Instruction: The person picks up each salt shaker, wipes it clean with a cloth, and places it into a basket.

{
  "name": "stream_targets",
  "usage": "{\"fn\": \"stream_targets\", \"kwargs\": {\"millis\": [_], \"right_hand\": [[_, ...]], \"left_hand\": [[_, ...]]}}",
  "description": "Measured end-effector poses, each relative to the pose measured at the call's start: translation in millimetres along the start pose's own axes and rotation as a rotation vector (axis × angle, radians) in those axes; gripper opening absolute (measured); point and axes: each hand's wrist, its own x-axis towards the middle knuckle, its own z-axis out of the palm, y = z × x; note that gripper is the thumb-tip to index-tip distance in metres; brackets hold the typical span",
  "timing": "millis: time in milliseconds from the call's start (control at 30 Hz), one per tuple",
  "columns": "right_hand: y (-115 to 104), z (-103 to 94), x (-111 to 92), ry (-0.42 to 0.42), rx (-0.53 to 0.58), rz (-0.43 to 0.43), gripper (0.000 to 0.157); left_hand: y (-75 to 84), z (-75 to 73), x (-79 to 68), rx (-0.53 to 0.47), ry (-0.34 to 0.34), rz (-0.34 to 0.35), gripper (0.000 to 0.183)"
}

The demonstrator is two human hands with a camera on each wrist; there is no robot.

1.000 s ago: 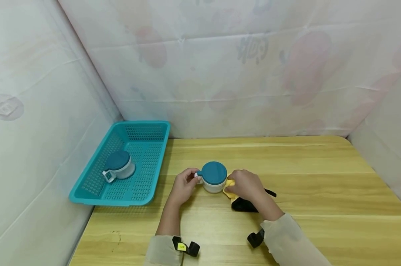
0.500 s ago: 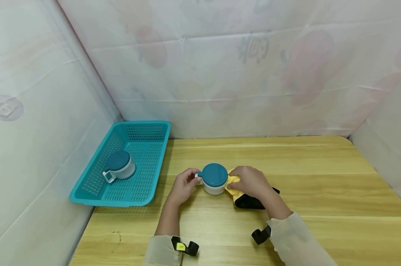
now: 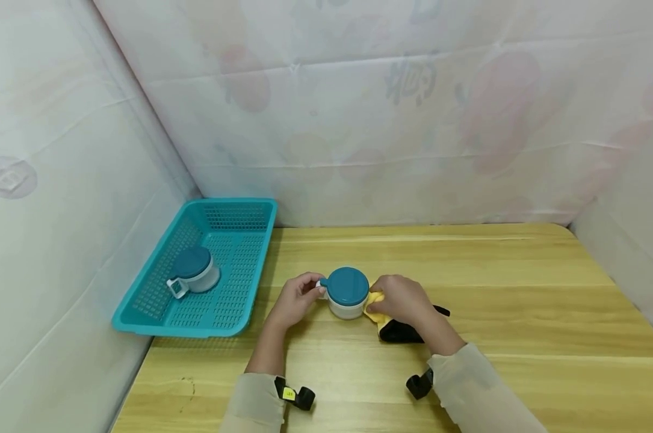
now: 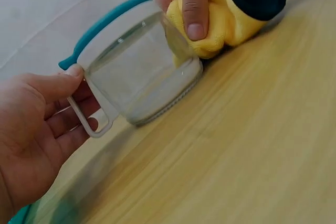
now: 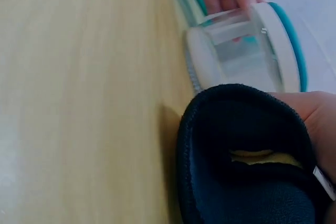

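Observation:
A clear seasoning jar (image 4: 142, 66) with a white collar and blue-green lid (image 3: 348, 286) stands upright on the table. My left hand (image 3: 295, 300) pinches its white handle (image 4: 100, 114), thumb at the top near the lid's tab. On the jar's other side, my right hand (image 3: 404, 299) grips a bunched yellow cloth (image 4: 210, 24) with a black back (image 5: 247, 192). The cloth lies against the jar's side wall in the left wrist view. In the right wrist view the black part of the cloth covers some of the jar and most of that hand.
A turquoise perforated basket (image 3: 250, 288) stands at the table's left, by the curtain wall. In it sits a second lidded jar (image 3: 203, 280) with its handle toward the front left. The wooden table (image 3: 521, 313) reaches back to a pale printed curtain (image 3: 326, 150).
The right hand with the cloth moved slightly right, then back left against the jar. The left forearm has shifted a little left; the jar has barely moved.

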Motion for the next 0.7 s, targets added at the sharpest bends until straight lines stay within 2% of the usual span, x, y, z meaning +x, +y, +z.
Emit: {"fn": "stream_targets", "kwargs": {"millis": [200,533,700], "right_hand": [[-1,-0.4,-1,0.003,-0.028,0.016,0.038],[-5,-20.0,-11,0.035,0.016,-0.016,0.040],[-5,-17.8,-9,0.057,0.015,-0.015,0.041]], "left_hand": [[1.1,-5.3,8.5,0.014,-0.053,0.009,0.019],[4.4,-8.3,12.5,0.020,-0.121,-0.034,0.023],[2.4,-9.8,16.1,0.011,-0.136,-0.038,0.023]]}}
